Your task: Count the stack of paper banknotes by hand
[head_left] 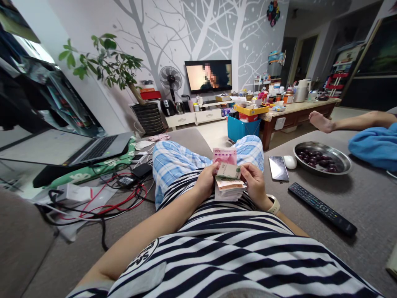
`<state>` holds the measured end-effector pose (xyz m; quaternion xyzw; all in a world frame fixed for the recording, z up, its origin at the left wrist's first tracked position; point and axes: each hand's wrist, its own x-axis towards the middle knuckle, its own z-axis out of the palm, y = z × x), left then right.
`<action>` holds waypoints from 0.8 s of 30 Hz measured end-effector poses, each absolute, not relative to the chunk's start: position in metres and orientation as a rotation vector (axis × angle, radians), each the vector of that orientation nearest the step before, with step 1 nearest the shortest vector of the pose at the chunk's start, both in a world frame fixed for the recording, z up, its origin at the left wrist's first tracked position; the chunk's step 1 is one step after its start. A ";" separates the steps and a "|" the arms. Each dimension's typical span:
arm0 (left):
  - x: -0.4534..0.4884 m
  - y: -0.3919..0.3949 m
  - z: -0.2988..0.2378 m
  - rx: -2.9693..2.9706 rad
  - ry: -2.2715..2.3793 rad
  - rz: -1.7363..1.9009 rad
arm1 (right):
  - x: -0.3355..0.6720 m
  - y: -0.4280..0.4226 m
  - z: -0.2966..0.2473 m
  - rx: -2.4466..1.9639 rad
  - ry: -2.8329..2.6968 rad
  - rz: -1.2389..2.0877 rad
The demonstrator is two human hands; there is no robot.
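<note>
My left hand (205, 182) is closed on a bundle of banknotes (230, 193) above my lap. A pink 100 banknote (223, 155) sticks up at the far side of the bundle. In front of it lies a tilted green banknote (228, 171) marked 50, whose right end is pinched by my right hand (254, 185). An orange-toned note shows just below it, over the thick stack. My right wrist wears a pale watch (273, 204). The fingers under the notes are partly hidden.
On the sofa at right lie a phone (278, 168), a white mouse (290, 162), a remote control (322, 209) and a steel bowl (347, 167) of dark round fruit. Another person's foot (322, 122) rests beyond. At left are a laptop (102, 148) and tangled cables (136, 192).
</note>
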<state>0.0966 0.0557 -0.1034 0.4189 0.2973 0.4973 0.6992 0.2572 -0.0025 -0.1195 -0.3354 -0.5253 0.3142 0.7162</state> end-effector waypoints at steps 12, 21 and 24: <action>0.101 0.049 -0.096 0.901 0.705 1.101 | 0.256 -0.003 -0.118 -0.744 -1.152 0.713; 0.097 0.055 -0.107 0.952 0.699 1.114 | 0.257 -0.003 -0.119 -0.752 -1.159 0.701; 0.096 0.056 -0.108 0.950 0.695 1.108 | 0.257 -0.002 -0.120 -0.748 -1.158 0.701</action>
